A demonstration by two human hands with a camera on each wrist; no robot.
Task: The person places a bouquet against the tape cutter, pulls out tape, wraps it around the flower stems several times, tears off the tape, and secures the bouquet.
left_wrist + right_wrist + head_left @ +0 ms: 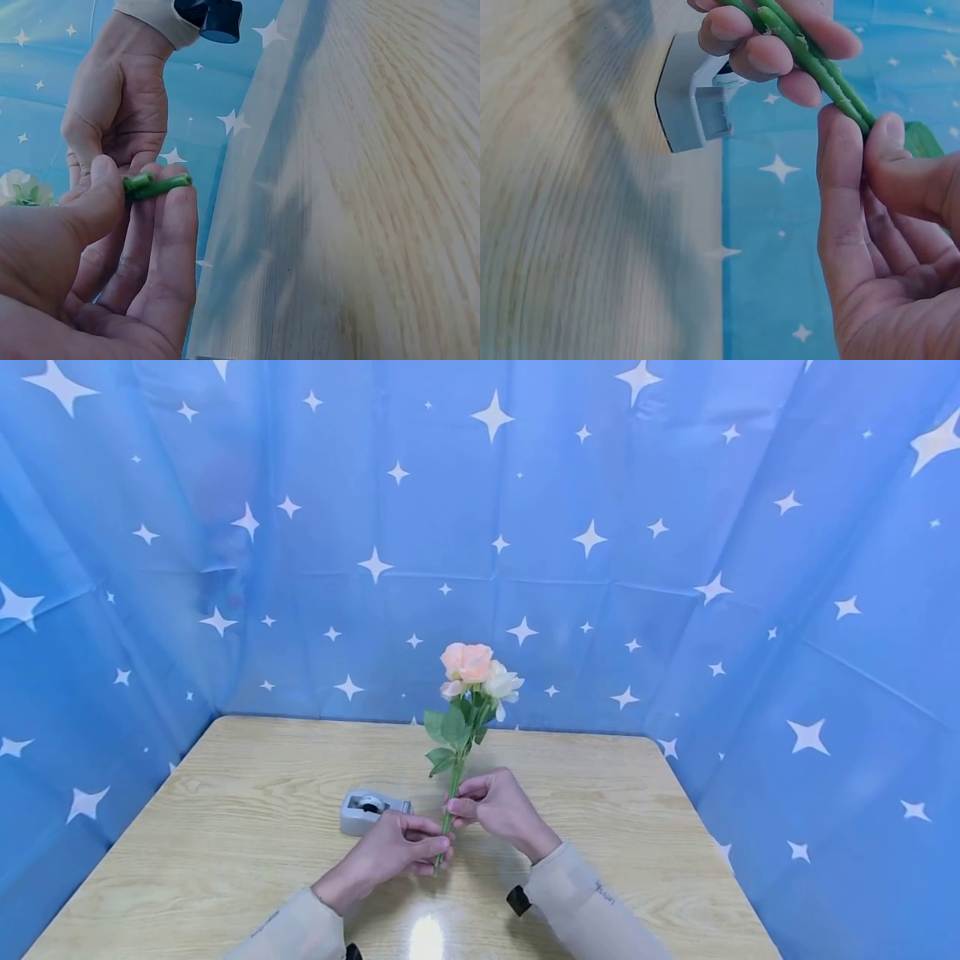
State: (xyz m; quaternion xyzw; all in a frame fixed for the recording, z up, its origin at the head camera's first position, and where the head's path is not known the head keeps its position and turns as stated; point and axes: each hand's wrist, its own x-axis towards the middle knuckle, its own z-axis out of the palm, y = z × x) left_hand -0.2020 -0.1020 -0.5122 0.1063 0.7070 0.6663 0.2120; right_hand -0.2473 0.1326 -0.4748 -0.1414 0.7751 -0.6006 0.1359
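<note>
Pink and white flowers [468,665] with green leaves stand upright above the table, their stems [457,774] bundled together. My left hand [396,845] pinches the lower stems between thumb and fingers; in the left wrist view two cut stem ends [176,182] poke out past the fingertips. Slightly higher, my right hand [504,810] pinches the same stems between thumb and index finger, as the right wrist view shows, with its other fingers curled below. The stems [814,64] lie side by side there, running from one hand to the other.
A grey tape dispenser [363,811] with a roll in it stands on the wooden table [247,793], just behind the left hand. Blue curtains [450,518] with white stars enclose the table's back and sides.
</note>
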